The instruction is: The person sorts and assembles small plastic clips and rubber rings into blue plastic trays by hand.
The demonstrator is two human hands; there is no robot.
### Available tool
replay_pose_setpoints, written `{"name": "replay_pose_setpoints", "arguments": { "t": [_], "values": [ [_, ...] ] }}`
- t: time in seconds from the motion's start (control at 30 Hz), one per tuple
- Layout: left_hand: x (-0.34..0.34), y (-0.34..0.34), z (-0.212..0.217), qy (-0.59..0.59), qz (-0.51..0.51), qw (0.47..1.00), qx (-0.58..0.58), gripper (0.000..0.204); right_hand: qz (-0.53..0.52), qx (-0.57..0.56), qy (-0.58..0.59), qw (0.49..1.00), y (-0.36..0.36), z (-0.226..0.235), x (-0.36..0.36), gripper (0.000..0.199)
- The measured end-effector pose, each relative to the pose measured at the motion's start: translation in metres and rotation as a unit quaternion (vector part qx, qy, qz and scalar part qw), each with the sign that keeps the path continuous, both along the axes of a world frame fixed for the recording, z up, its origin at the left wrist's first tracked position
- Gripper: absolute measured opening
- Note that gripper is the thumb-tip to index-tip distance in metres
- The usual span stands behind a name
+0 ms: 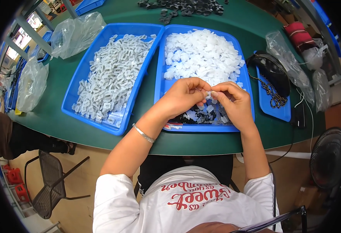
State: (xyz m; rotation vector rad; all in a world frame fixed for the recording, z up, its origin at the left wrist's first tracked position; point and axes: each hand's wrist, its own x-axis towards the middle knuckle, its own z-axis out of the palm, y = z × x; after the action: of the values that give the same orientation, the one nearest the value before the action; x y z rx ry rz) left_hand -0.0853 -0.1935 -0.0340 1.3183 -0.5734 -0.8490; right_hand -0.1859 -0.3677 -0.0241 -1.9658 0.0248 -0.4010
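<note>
Above the near half of the right blue tray, my left hand and my right hand meet fingertip to fingertip. Between them they pinch a small whitish plastic piece, mostly covered by the fingers. Farther back in this tray lies a heap of flat white plastic pieces. Below my hands are small black bits with some translucent pieces among them. To the left, a second blue tray is filled with small greyish-white plastic parts.
Dark parts are piled at the green table's far edge. Clear plastic bags lie at the left. On the right are a small blue tray, a black bag with a chain and a fan. A chair stands lower left.
</note>
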Motion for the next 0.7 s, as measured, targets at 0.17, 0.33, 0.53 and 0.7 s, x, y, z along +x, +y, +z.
{"name": "replay_pose_setpoints", "arguments": {
  "t": [0.17,0.33,0.53,0.7],
  "values": [
    [0.001,-0.001,-0.002,0.012,0.013,1.0,-0.013,0.02,0.007,0.034,0.022,0.999,0.001,-0.003,-0.001,0.012],
    [0.002,0.001,0.0,0.031,0.015,0.999,-0.015,0.018,0.008,-0.068,0.029,0.997,0.004,0.005,-0.003,0.012],
    [0.001,0.0,-0.001,0.028,0.031,0.999,-0.025,0.017,0.016,-0.085,-0.02,0.996,0.004,0.003,-0.004,0.01],
    [-0.001,-0.001,0.0,0.025,0.033,0.999,-0.029,0.017,0.002,0.156,0.068,0.985,0.002,-0.004,-0.002,0.01]
  ]
}}
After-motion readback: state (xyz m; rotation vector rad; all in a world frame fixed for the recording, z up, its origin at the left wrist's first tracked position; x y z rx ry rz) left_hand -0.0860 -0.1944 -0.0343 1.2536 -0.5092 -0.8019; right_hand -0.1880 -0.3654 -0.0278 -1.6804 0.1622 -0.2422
